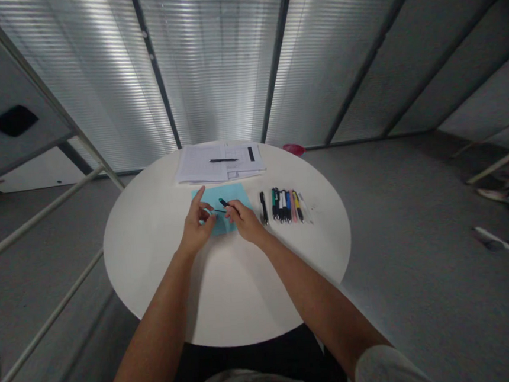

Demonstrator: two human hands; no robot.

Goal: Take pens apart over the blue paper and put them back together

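Observation:
Over a light blue sheet (237, 191) on the table, my two hands work close together. My right hand (244, 220) is closed on a dark pen barrel (224, 202) with a green end, which points up and left from the fingers. A thin dark rod that looks like a pen refill (219, 210) spans the gap between my hands. Its left end meets the curled fingers of my left hand (197, 224), whose index finger sticks out; its right end reaches my right fingertips. To the right of the sheet lies a single black pen (264, 208).
A row of several pens (286, 205) in mixed colours lies on the right of the round white table (152, 241). Printed papers (201, 167) with a black pen (224, 160) on them are at the back. A white metal frame (54, 193) stands left; a red object (294, 149) shows behind the table.

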